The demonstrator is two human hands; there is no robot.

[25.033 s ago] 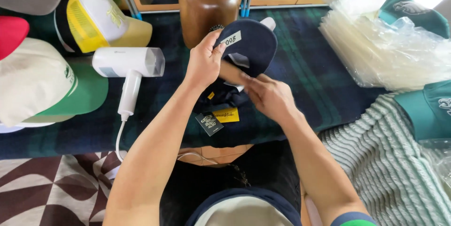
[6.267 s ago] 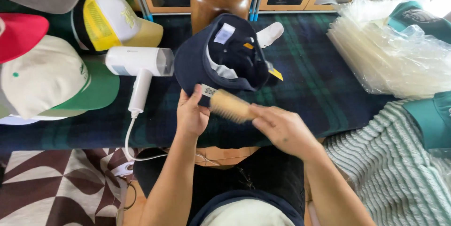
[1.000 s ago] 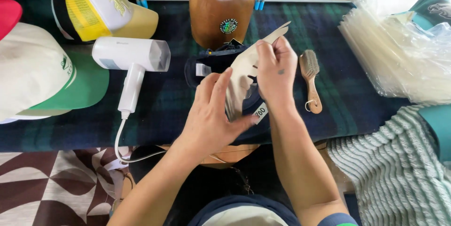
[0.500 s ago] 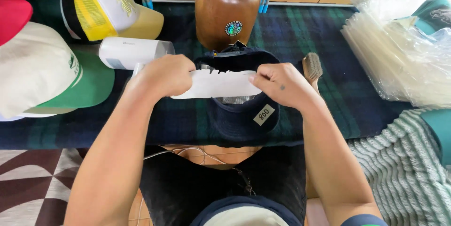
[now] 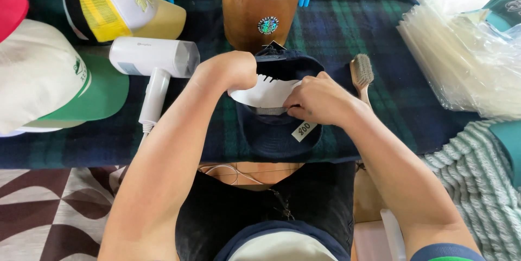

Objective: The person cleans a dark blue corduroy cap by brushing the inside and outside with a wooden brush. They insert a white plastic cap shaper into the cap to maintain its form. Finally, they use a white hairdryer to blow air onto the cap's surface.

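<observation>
Two hands work one navy cap (image 5: 277,131) on the desk (image 5: 391,103). Left hand (image 5: 230,71) and right hand (image 5: 315,101) both pinch a white card insert (image 5: 266,91) inside the crown. Judged step: seating the insert; next calls for pressing it flat.

Looks like a cap seller's packing corner; caps (image 5: 49,76) all over the plaid bench (image 5: 412,109); stack of clear bags (image 5: 467,60); wooden hat block (image 5: 260,6).
</observation>
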